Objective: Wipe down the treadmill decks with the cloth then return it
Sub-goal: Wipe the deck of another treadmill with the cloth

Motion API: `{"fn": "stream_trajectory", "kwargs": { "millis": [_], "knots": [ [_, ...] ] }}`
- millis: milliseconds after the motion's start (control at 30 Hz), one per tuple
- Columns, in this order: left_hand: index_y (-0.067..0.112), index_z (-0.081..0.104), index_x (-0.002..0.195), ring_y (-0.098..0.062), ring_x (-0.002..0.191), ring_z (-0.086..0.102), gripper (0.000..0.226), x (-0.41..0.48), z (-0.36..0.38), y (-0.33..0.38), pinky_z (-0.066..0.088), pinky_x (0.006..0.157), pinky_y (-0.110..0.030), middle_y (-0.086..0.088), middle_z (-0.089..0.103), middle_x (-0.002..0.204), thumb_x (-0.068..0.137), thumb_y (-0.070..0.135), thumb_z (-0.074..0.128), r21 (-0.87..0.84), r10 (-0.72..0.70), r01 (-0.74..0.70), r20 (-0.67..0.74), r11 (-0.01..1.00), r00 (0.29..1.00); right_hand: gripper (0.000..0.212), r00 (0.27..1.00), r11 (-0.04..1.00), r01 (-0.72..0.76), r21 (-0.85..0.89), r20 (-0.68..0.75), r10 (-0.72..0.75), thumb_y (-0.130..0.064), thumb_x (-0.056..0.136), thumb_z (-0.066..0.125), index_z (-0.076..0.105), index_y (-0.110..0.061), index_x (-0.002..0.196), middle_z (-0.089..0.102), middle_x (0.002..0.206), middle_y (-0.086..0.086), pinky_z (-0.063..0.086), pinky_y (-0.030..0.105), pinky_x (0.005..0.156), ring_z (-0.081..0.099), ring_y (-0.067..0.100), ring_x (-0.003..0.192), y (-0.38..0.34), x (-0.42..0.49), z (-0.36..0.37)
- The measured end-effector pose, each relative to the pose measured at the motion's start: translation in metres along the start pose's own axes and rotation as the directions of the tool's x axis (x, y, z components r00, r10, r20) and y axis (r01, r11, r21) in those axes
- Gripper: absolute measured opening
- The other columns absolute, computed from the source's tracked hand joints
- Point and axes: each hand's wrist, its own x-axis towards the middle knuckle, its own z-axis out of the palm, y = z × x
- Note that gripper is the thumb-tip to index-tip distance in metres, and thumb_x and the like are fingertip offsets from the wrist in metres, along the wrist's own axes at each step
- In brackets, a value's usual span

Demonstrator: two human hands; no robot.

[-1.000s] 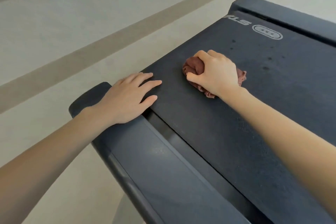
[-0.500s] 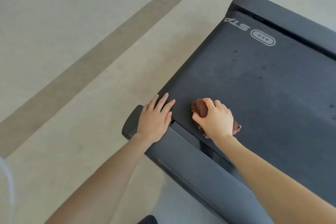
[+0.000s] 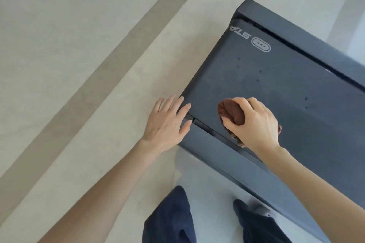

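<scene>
Nearest, dark trousers [image 3: 171,217] stand just beside the near rail [image 3: 227,160] of the treadmill deck [image 3: 276,89], cut off at the frame's bottom. At the deck's near left corner the left hand [image 3: 167,122] rests flat, fingers straight. Just inside that corner the right hand [image 3: 254,122] grips the brown cloth [image 3: 232,113] on the deck. The cloth is wadded and mostly hidden under the palm, so I cannot tell its long axis. The deck runs lengthwise off to the right and is cut off there. A white logo [image 3: 260,44] marks its far left corner.

Right hand [image 3: 254,122] around cloth [image 3: 232,113] on deck [image 3: 276,85]
</scene>
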Motion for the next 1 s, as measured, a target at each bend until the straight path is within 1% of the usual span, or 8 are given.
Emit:
{"fn": "stream_trajectory", "kwargs": {
  "millis": [167,267,400,533,633,700,833,1000],
  "knots": [
    [0.016,0.049,0.134,-0.030,0.131,0.042,0.054,-0.033,-0.121,0.004,0.030,0.110,-0.048,-0.012,0.049,0.138,0.092,0.043,0.027,0.006,-0.014,0.014,-0.006,1.000,1.000,0.033,0.999,1.000,0.025,0.008,-0.038,-0.024,-0.038,0.075,0.070,0.066,-0.023,0.104,0.060,0.086,0.002,0.042,0.032,0.069,0.058,0.027,0.077,-0.058,-0.004,-0.092],
    [0.016,0.042,0.139,-0.030,0.134,0.037,0.056,-0.052,-0.186,0.004,0.027,0.112,-0.048,-0.012,0.045,0.142,0.092,0.042,0.027,0.007,-0.023,0.023,-0.039,1.000,0.999,0.035,0.998,0.998,0.057,0.014,-0.025,-0.057,-0.037,0.076,0.070,0.066,-0.020,0.106,0.061,0.088,0.003,0.044,0.034,0.069,0.059,0.028,0.078,-0.089,-0.005,-0.139],
    [0.018,0.039,0.141,-0.029,0.138,0.032,0.055,-0.073,-0.257,0.016,0.025,0.112,-0.050,-0.010,0.039,0.147,0.093,0.042,0.033,0.020,0.042,-0.041,-0.056,0.999,0.998,0.036,0.998,0.998,0.063,0.022,-0.031,-0.063,-0.037,0.075,0.071,0.065,-0.020,0.107,0.060,0.088,0.003,0.045,0.035,0.068,0.059,0.028,0.077,-0.123,-0.008,-0.194],
    [0.021,0.028,0.147,-0.031,0.143,0.019,0.059,-0.083,-0.306,0.030,0.019,0.113,-0.054,-0.012,0.025,0.154,0.092,0.041,0.040,0.052,0.042,-0.040,-0.034,0.998,0.999,0.037,0.997,0.998,0.067,0.019,0.037,-0.068,-0.040,0.077,0.068,0.064,-0.021,0.108,0.060,0.087,0.003,0.046,0.035,0.068,0.058,0.027,0.076,-0.152,-0.008,-0.246],
    [0.022,0.027,0.147,-0.034,0.143,0.017,0.059,-0.081,-0.341,0.040,0.018,0.113,-0.056,-0.014,0.022,0.154,0.092,0.043,0.035,0.069,0.050,-0.048,-0.029,0.996,0.998,0.038,0.994,0.998,0.064,0.001,0.087,-0.064,-0.041,0.078,0.065,0.063,-0.021,0.111,0.060,0.089,0.003,0.047,0.035,0.069,0.058,0.026,0.078,-0.167,-0.002,-0.280],
    [0.022,0.028,0.146,-0.034,0.143,0.018,0.057,-0.078,-0.365,0.044,0.017,0.113,-0.056,-0.014,0.022,0.154,0.093,0.042,0.034,0.036,0.030,-0.030,-0.005,0.999,1.000,0.039,0.996,1.000,0.026,0.014,0.090,-0.027,-0.042,0.079,0.064,0.063,-0.021,0.112,0.060,0.091,0.004,0.047,0.036,0.070,0.058,0.027,0.080,-0.172,0.004,-0.301],
    [0.026,0.021,0.148,-0.031,0.145,0.008,0.058,-0.075,-0.406,0.048,0.009,0.115,-0.054,-0.011,0.014,0.157,0.094,0.044,0.031,0.016,-0.026,0.025,0.075,1.000,0.997,0.038,0.994,0.989,-0.095,0.114,0.056,0.090,-0.041,0.079,0.067,0.063,-0.021,0.111,0.061,0.094,0.005,0.044,0.036,0.072,0.058,0.029,0.085,-0.181,0.020,-0.339],
    [0.025,0.024,0.148,-0.029,0.143,0.017,0.058,-0.059,-0.444,0.038,0.019,0.115,-0.049,-0.010,0.018,0.156,0.093,0.045,0.025,0.053,-0.014,0.009,0.102,0.999,0.995,0.039,0.989,0.983,-0.110,0.145,0.118,0.093,-0.045,0.079,0.062,0.060,-0.024,0.112,0.060,0.094,0.000,0.043,0.033,0.071,0.057,0.026,0.084,-0.192,0.034,-0.372]
  ]
}}
